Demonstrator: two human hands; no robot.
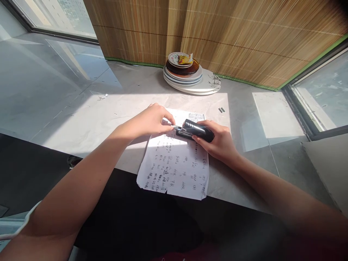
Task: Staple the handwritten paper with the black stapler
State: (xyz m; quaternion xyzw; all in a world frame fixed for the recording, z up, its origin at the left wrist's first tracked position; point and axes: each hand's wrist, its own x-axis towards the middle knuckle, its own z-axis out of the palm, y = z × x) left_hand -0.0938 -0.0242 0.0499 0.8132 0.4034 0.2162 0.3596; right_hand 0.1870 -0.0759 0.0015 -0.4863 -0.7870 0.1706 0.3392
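Right hand (pixel 222 140) grips black stapler (pixel 198 129), left hand (pixel 154 120) pinching metal piece (pixel 177 128) at its end

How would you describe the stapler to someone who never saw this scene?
On the grey ledge, find the handwritten paper. The stapler is over its upper part, held by the right hand: glossy and black, unlike the white paper beneath.

"What sort of place is this?"
"A home, it seems: a stack of round white and brown plates (pixel 187 77) stands before a straw-coloured, green-edged slatted blind (pixel 136 32)."
"Anything else?"
"A pale grey marble-patterned ledge (pixel 130 101) and dark-framed glass windows (pixel 67 18)."
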